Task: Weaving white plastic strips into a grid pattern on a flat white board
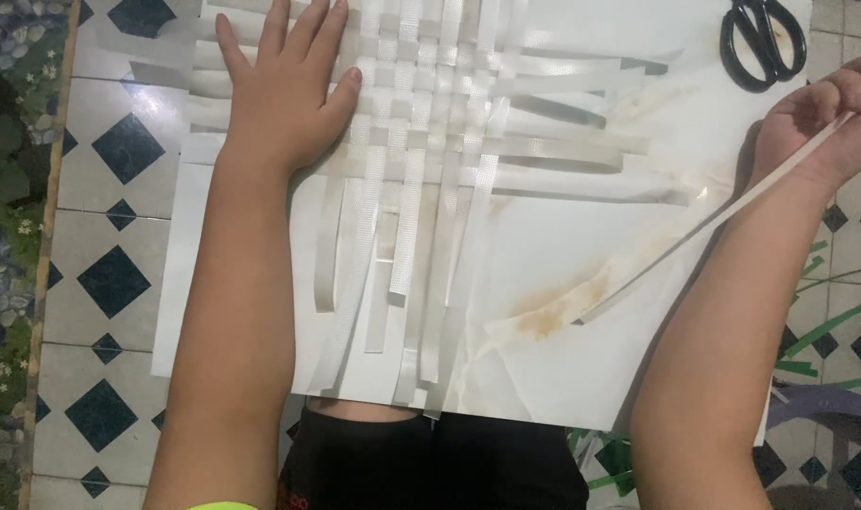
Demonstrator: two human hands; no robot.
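At the far left a patterned mat (10, 189) ran along the edge of a tiled floor (109, 283) with dark diamond shapes. The left hand (279, 94) lay flat and open, fingers spread, palm pressing down on the left edge of a mat of woven white strips (421, 161); it gripped nothing. The weave sat at the far middle of a large white sheet (563, 264) spread over the floor, its loose ends hanging toward the near side and sticking out to the right. A brownish stain (544, 321) marked the sheet near its middle. Further right, the right hand (827, 118) was closed around one long loose white strip (695, 236), pinching its far end, while the strip slanted down to the left and its free end rested on the sheet by the stain. Black scissors (763, 42) lay on the far right corner of the sheet, just beyond that hand. Green strips (818, 331) lay on the floor at the right.
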